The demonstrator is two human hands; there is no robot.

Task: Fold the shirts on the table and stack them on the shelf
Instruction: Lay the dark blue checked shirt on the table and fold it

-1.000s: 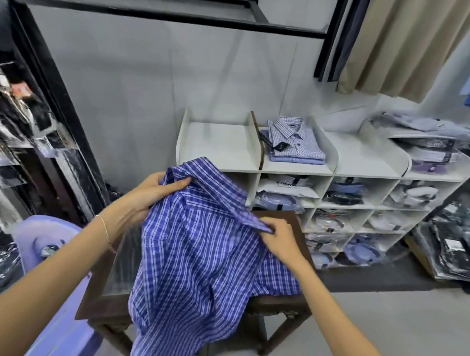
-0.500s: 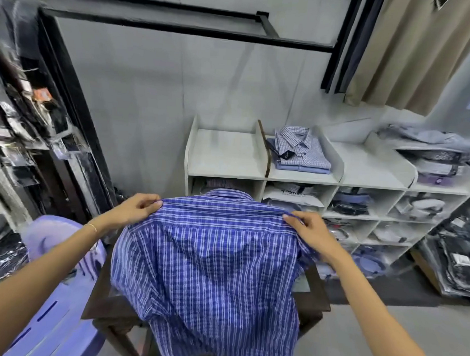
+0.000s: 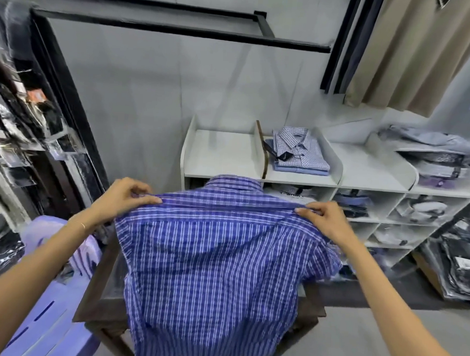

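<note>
Head view. I see a blue plaid shirt [image 3: 217, 265] spread back-side up, held at shoulder level over a dark wooden table [image 3: 103, 285]; its body drapes across the tabletop and the hem hangs past the near edge. The collar points away from me, toward the shelf. My left hand [image 3: 122, 195] pinches the left shoulder seam between thumb and curled fingers; my right hand [image 3: 322, 219] pinches the right shoulder seam the same way — both hands are grasping fabric, and the cloth between them is pulled taut into a straight line. A thin bracelet [image 3: 81, 224] sits on the left wrist.

Behind the table stands a white cubby shelf [image 3: 372, 169]. On its top tier, in the second bay from the left, lies a stack of folded shirts [image 3: 298, 151] with a light checked one uppermost; the bay to its left shows only its white board. The lower cubbies hold packaged shirts, blurred in detail. At lower left, just beside the table, is a lilac plastic chair [image 3: 45, 328]. A black metal rail [image 3: 182, 31] runs along the wall above, and a beige curtain [image 3: 417, 51] hangs at upper right. Bagged dark garments [image 3: 462, 268] lie on the floor at right.
</note>
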